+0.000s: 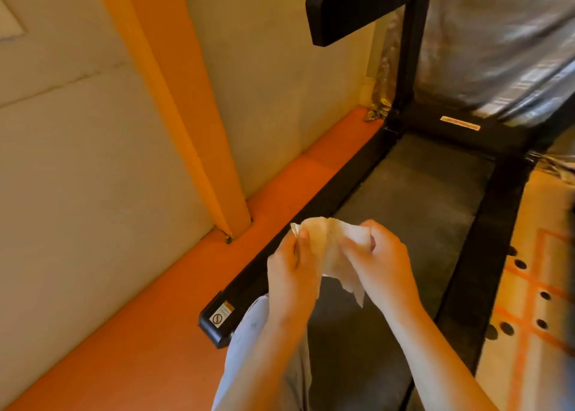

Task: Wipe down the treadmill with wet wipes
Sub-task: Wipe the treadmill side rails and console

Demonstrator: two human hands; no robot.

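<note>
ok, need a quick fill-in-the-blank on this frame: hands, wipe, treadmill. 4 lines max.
1. The wipe is held by ____ hands, the left hand and the right hand.
2. The treadmill's belt is grey; its frame is ____.
3. The warning sticker sits on the frame corner on the person's ____ side.
4. The floor strip between wall and treadmill is ____.
Missing words: both; black; left; orange.
</note>
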